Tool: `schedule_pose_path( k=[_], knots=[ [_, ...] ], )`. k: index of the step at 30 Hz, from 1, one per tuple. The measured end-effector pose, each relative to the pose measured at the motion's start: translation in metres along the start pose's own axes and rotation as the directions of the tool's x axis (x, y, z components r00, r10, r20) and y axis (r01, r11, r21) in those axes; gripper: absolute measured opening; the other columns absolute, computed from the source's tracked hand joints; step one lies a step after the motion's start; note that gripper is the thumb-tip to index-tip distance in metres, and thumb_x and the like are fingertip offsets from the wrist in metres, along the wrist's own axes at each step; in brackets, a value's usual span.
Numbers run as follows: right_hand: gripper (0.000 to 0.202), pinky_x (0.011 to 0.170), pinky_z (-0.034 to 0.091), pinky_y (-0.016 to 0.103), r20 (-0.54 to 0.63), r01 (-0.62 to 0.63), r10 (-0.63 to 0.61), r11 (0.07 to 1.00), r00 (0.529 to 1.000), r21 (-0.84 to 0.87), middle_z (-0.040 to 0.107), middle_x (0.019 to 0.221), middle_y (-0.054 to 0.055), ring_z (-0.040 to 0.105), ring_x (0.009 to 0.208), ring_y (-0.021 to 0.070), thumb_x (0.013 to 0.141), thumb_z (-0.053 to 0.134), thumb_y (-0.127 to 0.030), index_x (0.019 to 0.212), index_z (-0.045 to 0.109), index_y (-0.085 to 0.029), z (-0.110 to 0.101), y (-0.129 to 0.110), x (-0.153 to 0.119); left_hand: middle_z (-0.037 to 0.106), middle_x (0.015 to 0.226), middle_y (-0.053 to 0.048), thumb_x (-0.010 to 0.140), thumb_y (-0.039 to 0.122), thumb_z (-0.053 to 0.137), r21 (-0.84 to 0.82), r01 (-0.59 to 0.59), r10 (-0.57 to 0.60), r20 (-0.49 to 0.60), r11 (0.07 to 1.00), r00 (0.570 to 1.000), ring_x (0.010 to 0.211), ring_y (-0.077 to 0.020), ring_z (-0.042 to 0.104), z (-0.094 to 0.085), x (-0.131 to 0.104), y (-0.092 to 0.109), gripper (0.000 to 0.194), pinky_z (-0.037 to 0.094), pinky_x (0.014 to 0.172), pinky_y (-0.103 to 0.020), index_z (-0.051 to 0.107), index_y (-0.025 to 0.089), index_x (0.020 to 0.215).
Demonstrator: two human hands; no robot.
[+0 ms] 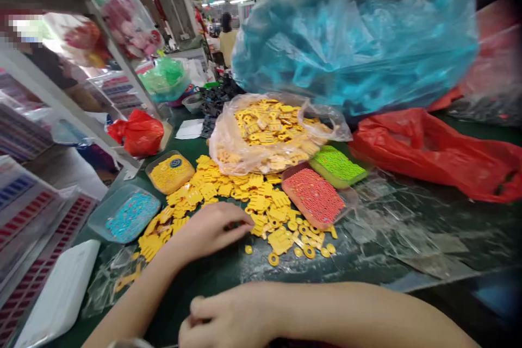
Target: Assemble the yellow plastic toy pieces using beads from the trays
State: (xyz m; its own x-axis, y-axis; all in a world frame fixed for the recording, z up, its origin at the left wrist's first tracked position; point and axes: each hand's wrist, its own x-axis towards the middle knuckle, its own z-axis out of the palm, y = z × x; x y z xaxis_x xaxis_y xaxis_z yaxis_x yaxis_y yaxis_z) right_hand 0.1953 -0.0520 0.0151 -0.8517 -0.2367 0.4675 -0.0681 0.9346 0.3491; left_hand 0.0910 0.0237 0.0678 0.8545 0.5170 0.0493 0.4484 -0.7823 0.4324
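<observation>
Okay so your left hand point(212, 228) is half curled, thumb and fingers arched toward each other right beside the yellow plastic pieces point(261, 198); can't tell if you're pinching one. Your right hand point(240, 312) is curled nearer your body, contents hidden, sorry. Biggest risk imo: that pile is loose, so a sweep of your left fingers could scatter the little yellow rings point(273, 259) just past them, since they're round and look slick. Further out to the right, a bump on the shallow tub point(351, 201) could spill its red beads point(312, 196) into the yellow. Texture-wise, the pieces are flat, glossy and notched like tiny combs, while the beads are fine and grainy. Beyond the pile, a thin, crinkly see-through bag point(228, 147) gapes open with more yellow in it, so a snagged edge might dump some out.
</observation>
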Motion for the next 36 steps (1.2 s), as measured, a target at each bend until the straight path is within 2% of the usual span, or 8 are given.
schedule_pose_path(
  k=[3,5,8,12,18,29,33,36],
  knots=[
    [0.021,0.064,0.040,0.027,-0.138,-0.204,0.214,0.976,0.967,0.080,0.051,0.061,-0.001,0.053,0.075,0.0136,0.090,0.047,-0.012,0.073,0.060,-0.016,0.002,0.005,-0.006,0.075,0.093,-0.002,0.095,0.040,0.049,-0.021,0.230,-0.229,-0.233,0.973,0.945,0.083,-0.0167,0.069,-0.025,-0.041,-0.032,0.028,0.051,0.076,-0.025,0.070,0.021,0.096],
    [0.022,0.060,0.037,0.028,-0.138,-0.316,0.326,0.944,0.935,0.092,0.046,0.057,-0.003,0.050,0.070,0.0136,0.090,0.047,-0.010,0.072,0.059,-0.014,0.005,0.009,-0.009,0.075,0.094,-0.003,0.092,0.046,0.050,-0.027,0.373,-0.354,-0.386,0.928,0.852,0.082,-0.0181,0.069,-0.034,-0.066,-0.049,0.032,0.051,0.076,-0.026,0.071,0.021,0.094],
    [0.021,0.064,0.036,0.030,-0.051,-0.425,0.427,0.904,0.903,0.057,0.052,0.061,-0.001,0.048,0.067,0.0142,0.093,0.047,-0.011,0.077,0.059,-0.013,0.009,0.017,-0.016,0.075,0.088,-0.003,0.090,0.051,0.049,-0.034,0.533,-0.462,-0.548,0.845,0.697,0.074,-0.0187,0.067,-0.037,-0.094,-0.066,0.038,0.048,0.070,-0.027,0.072,0.020,0.093],
    [0.026,0.067,0.035,0.031,0.080,-0.520,0.520,0.854,0.850,-0.024,0.056,0.061,0.000,0.049,0.067,0.0163,0.095,0.043,-0.008,0.075,0.059,-0.015,0.019,0.027,-0.026,0.075,0.089,-0.002,0.090,0.049,0.047,-0.048,0.659,-0.558,-0.579,0.751,0.594,0.072,-0.0186,0.065,-0.035,-0.113,-0.075,0.037,0.044,0.066,-0.028,0.072,0.022,0.095],
    [0.032,0.069,0.034,0.031,0.119,-0.558,0.562,0.827,0.819,-0.068,0.058,0.065,0.000,0.051,0.065,0.0161,0.096,0.035,-0.005,0.076,0.058,-0.018,0.025,0.034,-0.036,0.074,0.087,-0.001,0.091,0.047,0.047,-0.138,0.744,-0.648,-0.609,0.654,0.457,0.075,-0.0189,0.064,-0.041,-0.125,-0.078,0.035,0.041,0.067,-0.029,0.073,0.025,0.099],
    [0.047,0.069,0.032,0.032,0.126,-0.594,0.608,0.793,0.784,-0.137,0.060,0.059,0.000,0.054,0.064,0.0171,0.102,0.027,-0.016,0.066,0.056,-0.022,0.024,0.043,-0.043,0.075,0.098,0.000,0.092,0.041,0.048,-0.178,0.828,-0.789,-0.458,0.532,0.409,0.078,-0.0191,0.064,-0.042,-0.123,-0.075,0.029,0.043,0.067,-0.030,0.072,0.025,0.097],
    [0.050,0.071,0.032,0.032,0.126,-0.594,0.606,0.795,0.785,-0.127,0.060,0.059,0.000,0.055,0.065,0.0169,0.103,0.025,-0.018,0.065,0.057,-0.022,0.022,0.043,-0.042,0.075,0.099,-0.002,0.092,0.040,0.048,-0.171,0.829,-0.804,-0.411,0.532,0.431,0.083,-0.0201,0.065,-0.040,-0.124,-0.077,0.030,0.046,0.072,-0.032,0.072,0.024,0.099],
    [0.046,0.071,0.033,0.032,0.145,-0.586,0.598,0.802,0.788,-0.118,0.061,0.060,-0.001,0.055,0.066,0.0164,0.102,0.029,-0.016,0.067,0.059,-0.022,0.022,0.043,-0.044,0.075,0.093,-0.002,0.090,0.039,0.051,-0.168,0.809,-0.807,-0.323,0.563,0.494,0.082,-0.0200,0.065,-0.040,-0.126,-0.079,0.029,0.045,0.070,-0.031,0.075,0.023,0.094]
  ],
)
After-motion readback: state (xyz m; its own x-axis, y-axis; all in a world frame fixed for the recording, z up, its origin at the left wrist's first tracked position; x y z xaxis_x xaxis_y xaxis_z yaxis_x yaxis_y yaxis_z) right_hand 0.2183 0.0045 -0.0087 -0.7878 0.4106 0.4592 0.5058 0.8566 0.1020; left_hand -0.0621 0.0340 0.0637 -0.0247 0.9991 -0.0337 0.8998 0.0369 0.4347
